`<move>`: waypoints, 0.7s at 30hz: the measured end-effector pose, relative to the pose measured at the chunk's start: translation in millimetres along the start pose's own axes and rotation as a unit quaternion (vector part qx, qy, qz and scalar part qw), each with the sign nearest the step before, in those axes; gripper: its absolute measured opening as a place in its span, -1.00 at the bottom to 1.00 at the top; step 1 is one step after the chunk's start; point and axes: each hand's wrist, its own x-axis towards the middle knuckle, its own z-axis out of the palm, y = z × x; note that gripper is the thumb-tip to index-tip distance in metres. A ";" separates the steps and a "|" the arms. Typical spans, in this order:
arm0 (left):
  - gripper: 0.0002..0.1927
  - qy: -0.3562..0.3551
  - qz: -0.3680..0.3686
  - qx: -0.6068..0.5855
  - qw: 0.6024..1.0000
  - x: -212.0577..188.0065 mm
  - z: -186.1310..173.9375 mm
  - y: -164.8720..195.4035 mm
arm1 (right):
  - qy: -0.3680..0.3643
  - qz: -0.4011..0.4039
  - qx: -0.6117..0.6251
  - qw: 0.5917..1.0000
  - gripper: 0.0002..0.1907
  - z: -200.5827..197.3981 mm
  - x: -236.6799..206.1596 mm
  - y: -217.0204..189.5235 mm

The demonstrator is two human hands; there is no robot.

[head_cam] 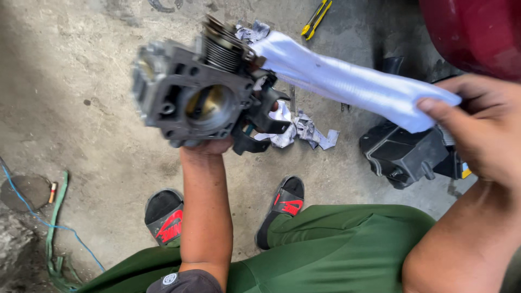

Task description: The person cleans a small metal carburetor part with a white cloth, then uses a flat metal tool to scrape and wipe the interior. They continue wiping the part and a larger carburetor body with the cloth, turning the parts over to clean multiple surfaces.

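My left hand (209,145) holds up a dark grey metal throttle body (198,92) from below, its round bore with a brass-coloured flap facing me. My right hand (480,127) pinches the end of a long white cloth strip (353,81). The strip stretches left to the top of the metal part, where its other end sits against the housing.
A black plastic box part (404,154) lies on the concrete floor at right. Crumpled dirty rags (301,127) lie behind the metal part. A yellow-handled tool (316,19) rests at the top. A dark red body panel (477,30) fills the upper right. Green and blue cords (54,217) run at left.
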 end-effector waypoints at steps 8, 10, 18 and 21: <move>-0.10 -0.114 0.114 0.033 0.986 19.2 30.1 81.1 | 0.159 -0.098 0.299 0.936 -0.77 9.4 2.9 7.3; -0.09 -0.125 0.106 0.043 0.985 15.2 34.2 79.6 | 0.161 -0.104 0.308 0.932 -0.77 15.0 -2.2 1.1; -0.08 -0.156 -0.060 0.116 0.979 -7.9 8.7 39.6 | 0.165 -0.118 0.295 0.934 -0.76 25.0 -17.0 -15.5; -0.07 -0.171 -0.151 0.145 0.963 -5.4 -2.5 20.0 | 0.155 -0.120 0.273 0.942 -0.76 27.1 -16.9 -26.5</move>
